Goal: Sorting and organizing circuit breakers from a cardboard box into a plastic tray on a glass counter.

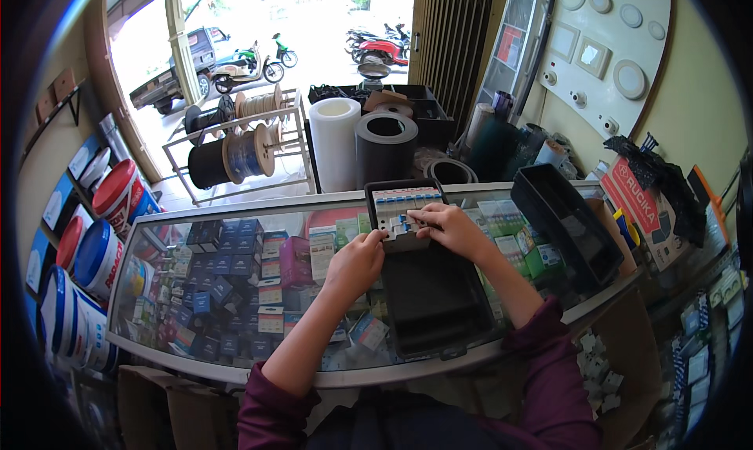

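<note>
An open black plastic case point(438, 309) lies on the glass display counter, its near half flat and its far half holding a row of white circuit breakers point(406, 198) with blue switches. My right hand point(450, 226) grips a small white circuit breaker point(402, 222) with a blue switch, just in front of that row. The fingertips of my left hand point(359, 262) are pinched at the case's left side, by the lower left end of the same breaker; whether they hold a part of it or the case edge is hard to tell.
Boxed goods point(226, 273) lie under the glass counter point(194, 365). On its right stand a long black plastic bin point(565, 232) and a printed carton point(635, 203). Beyond the counter are large rolls point(335, 147) and a rack of cable spools point(250, 156). Paint buckets point(100, 250) stand at left.
</note>
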Available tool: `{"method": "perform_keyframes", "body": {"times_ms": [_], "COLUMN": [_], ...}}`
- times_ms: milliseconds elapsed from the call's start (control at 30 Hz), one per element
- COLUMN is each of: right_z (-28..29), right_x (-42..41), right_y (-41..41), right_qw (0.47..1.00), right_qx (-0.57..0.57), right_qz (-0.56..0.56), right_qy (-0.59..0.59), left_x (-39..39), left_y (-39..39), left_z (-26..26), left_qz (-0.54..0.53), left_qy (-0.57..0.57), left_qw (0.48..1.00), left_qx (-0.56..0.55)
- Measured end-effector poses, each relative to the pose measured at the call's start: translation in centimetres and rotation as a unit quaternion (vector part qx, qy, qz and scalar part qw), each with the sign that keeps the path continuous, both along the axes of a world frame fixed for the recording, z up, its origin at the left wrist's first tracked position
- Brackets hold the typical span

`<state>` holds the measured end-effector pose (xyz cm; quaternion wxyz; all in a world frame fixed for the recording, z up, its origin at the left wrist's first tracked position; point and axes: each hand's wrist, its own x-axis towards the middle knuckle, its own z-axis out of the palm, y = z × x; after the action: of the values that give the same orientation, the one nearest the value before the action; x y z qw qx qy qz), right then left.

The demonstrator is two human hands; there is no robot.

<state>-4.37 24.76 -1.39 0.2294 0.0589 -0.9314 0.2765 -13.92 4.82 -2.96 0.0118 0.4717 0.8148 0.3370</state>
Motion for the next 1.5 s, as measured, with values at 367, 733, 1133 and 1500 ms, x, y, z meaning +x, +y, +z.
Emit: {"method": "perform_keyframes", "body": {"times_ms": [367, 733, 1133, 1500], "right_z": [-0.7, -0.8, -0.7, -0.8], "right_x": [0.2, 1.0, 0.9, 1.0], "right_y": [0.4, -0.5, -1.3, -0.8], "right_qw": [0.997, 0.994, 0.988, 0.988], "right_qx": [-0.071, -0.052, -0.099, -0.11], "right_qz": [-0.028, -0.095, -0.11, -0.098], "right_qy": [-0.009, -0.028, -0.045, -0.051], "left_x": [0.1, 0.1, -0.2, 0.0], "left_y": [0.0, 0.1, 0.5, 0.4], "left_z": [0.1, 0.1, -1.1, -1.2], "left_qz": [-0.003, -0.007, -0.013, -0.006], "left_qy": [-0.008, -0.015, 0.054, 0.06], "left_qw": [1.0, 1.0, 0.998, 0.998], "left_qx": [-0.004, -0.019, 0.027, 0.023]}}
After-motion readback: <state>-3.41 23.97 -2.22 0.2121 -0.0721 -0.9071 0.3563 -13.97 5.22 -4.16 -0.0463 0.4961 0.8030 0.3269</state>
